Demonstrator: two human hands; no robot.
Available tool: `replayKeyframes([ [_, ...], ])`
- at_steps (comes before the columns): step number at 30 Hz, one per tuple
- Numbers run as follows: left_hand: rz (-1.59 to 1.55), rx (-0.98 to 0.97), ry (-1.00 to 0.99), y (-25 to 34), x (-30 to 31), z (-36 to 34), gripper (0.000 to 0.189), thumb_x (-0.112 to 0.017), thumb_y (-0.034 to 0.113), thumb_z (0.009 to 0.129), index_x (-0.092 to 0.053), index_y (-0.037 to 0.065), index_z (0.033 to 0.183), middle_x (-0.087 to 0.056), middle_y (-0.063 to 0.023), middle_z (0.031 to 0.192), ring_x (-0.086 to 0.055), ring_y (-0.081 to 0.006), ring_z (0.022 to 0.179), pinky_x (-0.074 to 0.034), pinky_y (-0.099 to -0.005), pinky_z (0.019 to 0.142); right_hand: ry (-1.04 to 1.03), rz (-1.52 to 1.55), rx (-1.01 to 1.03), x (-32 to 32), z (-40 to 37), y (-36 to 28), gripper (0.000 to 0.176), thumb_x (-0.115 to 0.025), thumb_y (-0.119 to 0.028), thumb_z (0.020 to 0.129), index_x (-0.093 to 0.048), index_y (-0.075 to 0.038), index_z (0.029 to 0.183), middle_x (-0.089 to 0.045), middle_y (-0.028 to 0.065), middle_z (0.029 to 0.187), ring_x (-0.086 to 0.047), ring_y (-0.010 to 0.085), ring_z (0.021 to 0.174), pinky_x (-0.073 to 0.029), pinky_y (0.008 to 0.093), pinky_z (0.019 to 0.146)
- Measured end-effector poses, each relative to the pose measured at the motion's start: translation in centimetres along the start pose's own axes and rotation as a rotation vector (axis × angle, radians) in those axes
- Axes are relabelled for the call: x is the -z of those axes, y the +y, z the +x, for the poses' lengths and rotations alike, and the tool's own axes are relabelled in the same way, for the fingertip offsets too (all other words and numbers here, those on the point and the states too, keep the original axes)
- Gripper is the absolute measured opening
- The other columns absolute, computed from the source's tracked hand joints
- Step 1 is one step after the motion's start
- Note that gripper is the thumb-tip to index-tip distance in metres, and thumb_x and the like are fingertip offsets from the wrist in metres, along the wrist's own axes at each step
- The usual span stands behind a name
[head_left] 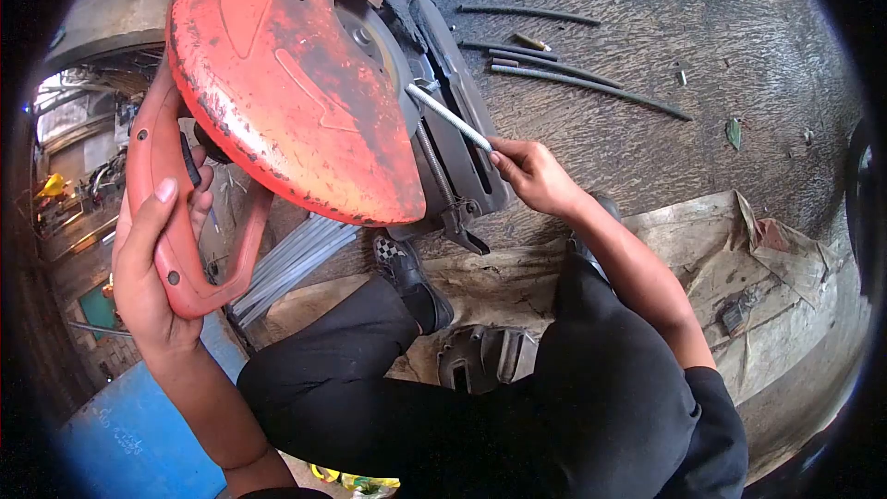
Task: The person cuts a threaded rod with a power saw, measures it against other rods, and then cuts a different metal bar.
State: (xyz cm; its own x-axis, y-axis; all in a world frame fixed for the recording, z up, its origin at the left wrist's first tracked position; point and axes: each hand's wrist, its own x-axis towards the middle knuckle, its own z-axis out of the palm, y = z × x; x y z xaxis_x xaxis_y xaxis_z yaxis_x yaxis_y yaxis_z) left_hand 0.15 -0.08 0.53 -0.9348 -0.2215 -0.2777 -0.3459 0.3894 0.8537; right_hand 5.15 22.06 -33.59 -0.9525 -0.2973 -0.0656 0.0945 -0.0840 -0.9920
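A chop saw (277,83) with a worn red blade guard takes up the upper left. My left hand (152,254) is wrapped round its red handle (171,222), the thumb lying across the grip. My right hand (531,176) pinches one end of a grey threaded rod (453,115). The rod's other end lies over the saw's dark base (462,102), beside the guard's edge. Part of the cutting disc (365,32) shows through an opening in the guard. A long screw (434,162) of the saw's vise runs along the base below the rod.
Several dark rods (591,88) lie on the stained floor at the upper right. A bundle of grey rods (291,263) rests below the handle. Crumpled cloth (684,231) spreads under my legs, near a shoe (407,273). A blue surface (139,434) stands at the lower left.
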Motion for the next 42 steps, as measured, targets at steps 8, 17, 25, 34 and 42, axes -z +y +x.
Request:
replayKeyframes([
  [8, 0.0, -0.002, 0.006, 0.1, -0.1, 0.0, 0.051, -0.058, 0.013, 0.088, -0.039, -0.003, 0.133, -0.054, -0.0164, 0.123, -0.058, -0.023, 0.107, -0.046, -0.0305, 0.092, 0.056, -0.267, -0.017, 0.1, -0.6, -2.8, 0.027, -0.056, -0.009, 0.09, -0.057, 0.004, 0.114, -0.054, 0.0278, 0.07, -0.061, 0.0312, 0.058, -0.047, 0.0383, 0.057],
  [17, -0.009, -0.005, 0.008, 0.0, 0.0, 0.0, 0.051, -0.058, 0.014, 0.088, -0.04, -0.003, 0.133, -0.054, -0.0154, 0.124, -0.058, -0.0231, 0.106, -0.046, -0.0303, 0.092, 0.128, -0.441, 0.18, -0.1, -0.6, -1.4, 0.036, -0.059, -0.003, 0.084, -0.057, 0.001, 0.12, -0.061, 0.0247, 0.079, -0.062, 0.0388, 0.066, -0.049, 0.0407, 0.057],
  [25, 0.055, -0.013, 0.018, -0.1, 0.4, 0.0, 0.056, -0.06, 0.015, 0.087, -0.038, -0.006, 0.134, -0.055, -0.0176, 0.117, -0.056, -0.0187, 0.1, -0.046, -0.0272, 0.086, 0.217, -0.438, 0.269, 0.6, -0.2, -1.0, 0.036, -0.057, -0.012, 0.089, -0.055, -0.001, 0.123, -0.059, 0.0143, 0.067, -0.061, 0.03, 0.058, -0.048, 0.0376, 0.057],
  [34, 0.037, -0.036, 0.047, 0.0, -0.9, -0.4, 0.055, -0.059, 0.015, 0.088, -0.037, -0.006, 0.134, -0.053, -0.0187, 0.119, -0.056, -0.0186, 0.099, -0.046, -0.0286, 0.09, -0.177, 0.346, -0.381, 2.1, 0.1, -1.3, 0.032, -0.045, -0.029, 0.099, -0.061, -0.003, 0.11, -0.036, -0.0071, 0.059, -0.032, 0.0028, 0.048, -0.027, 0.0202, 0.043],
  [42, 0.021, -0.034, 0.054, -0.1, -0.7, -0.3, 0.056, -0.058, 0.013, 0.088, -0.036, -0.006, 0.135, -0.051, -0.0207, 0.123, -0.056, -0.0219, 0.104, -0.045, -0.0297, 0.092, -0.13, -0.013, -0.176, 1.6, 0.0, -0.2, 0.026, -0.051, -0.021, 0.095, -0.061, 0.003, 0.089, -0.048, 0.0029, 0.058, -0.039, 0.0103, 0.058, -0.036, 0.0331, 0.052],
])
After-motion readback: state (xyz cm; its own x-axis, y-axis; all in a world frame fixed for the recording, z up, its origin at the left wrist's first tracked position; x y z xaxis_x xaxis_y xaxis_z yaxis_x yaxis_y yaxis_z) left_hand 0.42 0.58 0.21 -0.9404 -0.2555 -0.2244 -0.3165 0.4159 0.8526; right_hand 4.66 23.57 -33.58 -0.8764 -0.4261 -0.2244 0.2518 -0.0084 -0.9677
